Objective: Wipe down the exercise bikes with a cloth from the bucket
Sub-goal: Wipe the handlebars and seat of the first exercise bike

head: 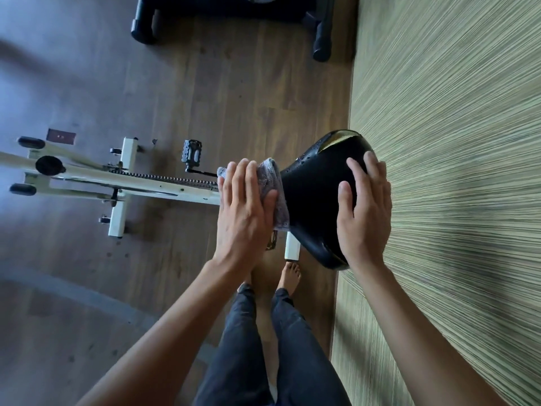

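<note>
A white exercise bike stretches from the left edge to the middle of the view. Its black saddle is wet with droplets and torn at the far end. My left hand lies flat with straight fingers on a folded grey cloth and presses it against the narrow nose of the saddle. My right hand rests with spread, straight fingers on the wide rear of the saddle. No bucket is in view.
A second, black exercise machine stands on the wooden floor at the top. A striped green wall runs close along the right side. My legs and bare feet stand just below the saddle post.
</note>
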